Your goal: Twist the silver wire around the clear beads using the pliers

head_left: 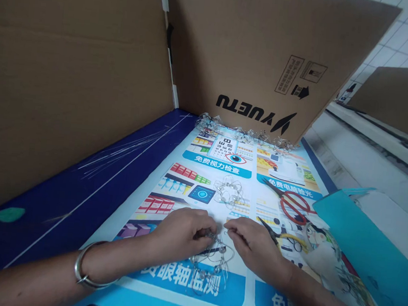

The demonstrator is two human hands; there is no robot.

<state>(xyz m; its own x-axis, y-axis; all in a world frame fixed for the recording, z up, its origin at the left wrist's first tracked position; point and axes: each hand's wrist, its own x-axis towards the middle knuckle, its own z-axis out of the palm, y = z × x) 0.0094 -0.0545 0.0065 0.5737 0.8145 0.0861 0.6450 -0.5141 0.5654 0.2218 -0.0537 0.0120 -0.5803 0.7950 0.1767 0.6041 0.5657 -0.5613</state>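
My left hand [184,229] is closed around the upper part of a beaded wire ring [212,267], whose looped silver wires and clear beads hang below the fingers over the printed sheet. To its right, my right hand [258,244] is closed in a pinch, thumb and forefinger together close to a thin wire end; what lies between the fingertips is too small to make out. Just beyond both hands lies a second beaded wire ring [229,192], its wire loops spread like petals. A metal bangle [84,266] circles my left wrist.
Red-handled scissors [296,207] and yellow-handled pliers [285,237] lie at right, beside a crumpled clear plastic bag [326,261] and a teal box [366,250]. More beaded wire pieces [244,135] line the foot of the cardboard wall [261,49]. Loose straight wires [126,149] lie at left.
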